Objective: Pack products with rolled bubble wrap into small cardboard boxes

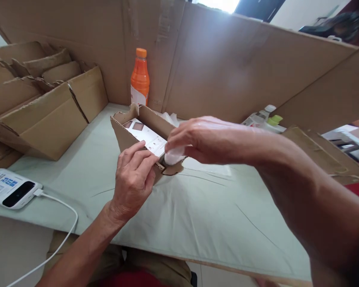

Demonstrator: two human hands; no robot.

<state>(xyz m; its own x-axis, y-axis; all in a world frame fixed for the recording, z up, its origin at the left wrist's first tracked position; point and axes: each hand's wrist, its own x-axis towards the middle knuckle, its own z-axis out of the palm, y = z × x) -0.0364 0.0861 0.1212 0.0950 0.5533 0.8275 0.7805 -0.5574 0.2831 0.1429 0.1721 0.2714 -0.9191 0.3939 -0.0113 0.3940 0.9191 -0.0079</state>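
Note:
A small open cardboard box point(151, 111) stands on the table in front of me, its near end torn. Inside it lies a white printed sheet or booklet point(148, 137) with small pictures and text. My left hand point(135, 171) grips the near long side of the box, fingers over the rim. My right hand point(191, 137) is closed on a crumpled white wad point(174, 155), tissue or cloth, pressed at the box's right end. The fingers partly hide the wad, and the right hand covers part of the box's far wall.
An orange bottle point(140, 77) stands behind the box. Cardboard bins point(56, 119) are at left, with a white power bank point(14, 189) and cable point(68, 205) below them. A clear bottle point(261, 115) and flattened cardboard point(320, 153) lie at right. A tall cardboard wall point(227, 67) runs behind.

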